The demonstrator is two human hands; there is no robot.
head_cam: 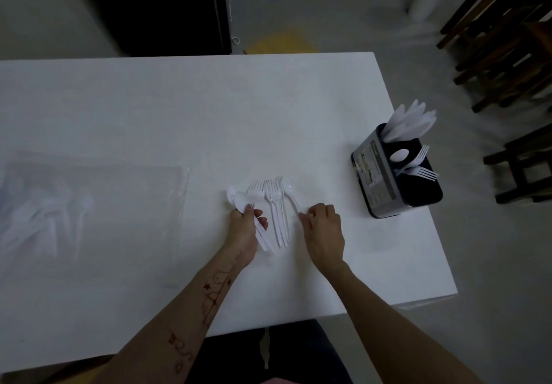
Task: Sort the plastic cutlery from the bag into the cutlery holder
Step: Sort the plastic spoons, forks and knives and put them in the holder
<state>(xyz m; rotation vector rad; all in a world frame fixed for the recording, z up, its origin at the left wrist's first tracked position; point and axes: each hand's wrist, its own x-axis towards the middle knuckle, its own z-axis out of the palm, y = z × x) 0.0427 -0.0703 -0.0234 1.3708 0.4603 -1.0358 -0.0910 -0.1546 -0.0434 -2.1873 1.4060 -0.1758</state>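
The fingers of my left hand [245, 228] are curling round a small bunch of white plastic spoons [239, 200], their bowls sticking out on the far side of my fist and their handles trailing back toward me. The fingers of my right hand [324, 229] are pinching the near end of a single clear-white plastic spoon [291, 197] that is lying on the white desk [209, 108]. Between my two hands a few white plastic forks [276, 207] are lying side by side on the desk, tines pointing away from me.

Further right, near the desk's right edge, the black and silver cutlery holder [385, 180] is standing upright. Its far compartment is holding white plastic knives [410, 123]; the nearer part is holding one spoon and a few forks, though I cannot tell where the divisions run.

Well off to the left, the clear plastic bag [98, 213] is lying flat on the desk with more white cutlery blurred inside it.
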